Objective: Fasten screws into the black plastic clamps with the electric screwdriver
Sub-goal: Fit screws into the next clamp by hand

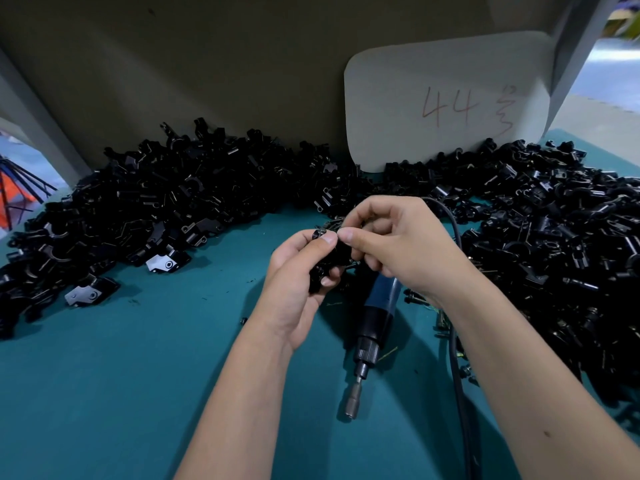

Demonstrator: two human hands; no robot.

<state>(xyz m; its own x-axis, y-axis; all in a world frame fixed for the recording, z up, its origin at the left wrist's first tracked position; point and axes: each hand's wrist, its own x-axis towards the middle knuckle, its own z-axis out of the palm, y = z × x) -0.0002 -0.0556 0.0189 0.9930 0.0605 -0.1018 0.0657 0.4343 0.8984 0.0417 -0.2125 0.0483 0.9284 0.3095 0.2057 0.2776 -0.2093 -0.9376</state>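
My left hand [301, 271] grips a black plastic clamp [325, 265] above the teal table, thumb on top of it. My right hand [398, 244] meets it from the right, thumb and fingers pinching at the clamp's upper end; whether a screw sits between them is hidden. The electric screwdriver [375, 327], blue and black with a metal bit pointing toward me, lies on the table under my right wrist, held by neither hand. Its black cable [457, 375] runs beside my right forearm. Loose screws [440, 323] lie right of the screwdriver.
Large heaps of black clamps cover the table at the back left [156, 209] and along the right [561, 244]. A white card marked 44 [446, 105] leans on the grey back wall. The teal table surface [138, 375] stretches in front of the left heap.
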